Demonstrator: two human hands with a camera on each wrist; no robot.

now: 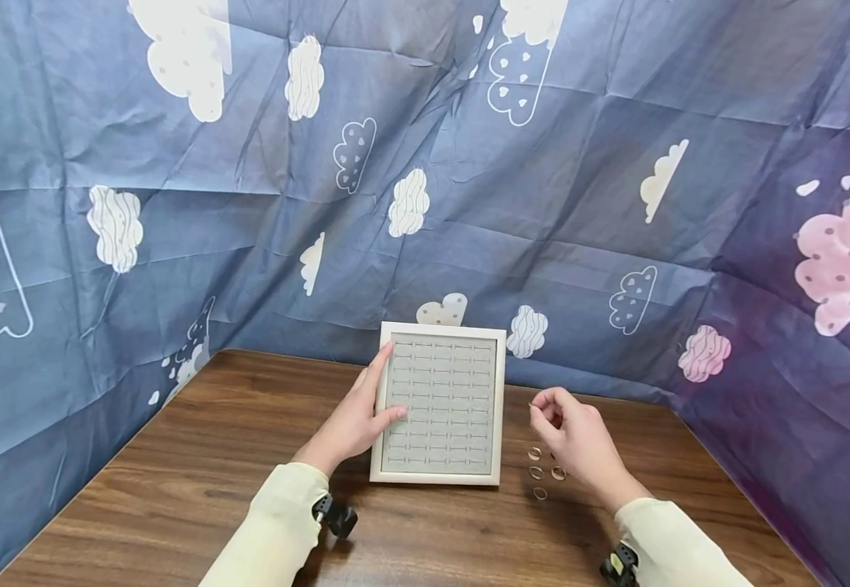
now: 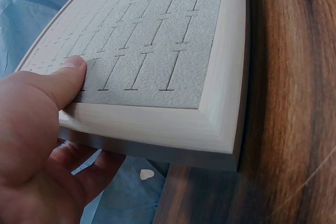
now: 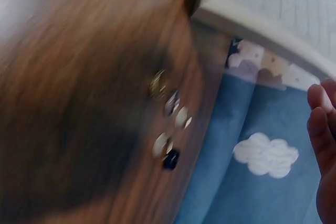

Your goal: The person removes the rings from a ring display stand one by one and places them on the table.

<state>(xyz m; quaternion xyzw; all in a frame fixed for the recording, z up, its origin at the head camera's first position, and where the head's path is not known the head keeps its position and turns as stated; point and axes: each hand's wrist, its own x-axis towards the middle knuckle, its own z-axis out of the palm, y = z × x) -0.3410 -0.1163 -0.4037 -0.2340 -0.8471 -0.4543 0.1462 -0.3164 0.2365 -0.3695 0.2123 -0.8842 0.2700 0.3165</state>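
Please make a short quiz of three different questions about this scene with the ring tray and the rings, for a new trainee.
1. True or false: the left hand grips the left edge of the ring tray, with the thumb on its grey insert.
2. Where do the rings lie? A) in the tray's slots B) on the wooden table, right of the tray C) on the blue cloth
3. Fill in: the slots of the tray that can be seen hold ____ rings.

Key
1. True.
2. B; they lie beside the right hand, whose fingers are curled; whether it pinches a ring cannot be told.
3. No.
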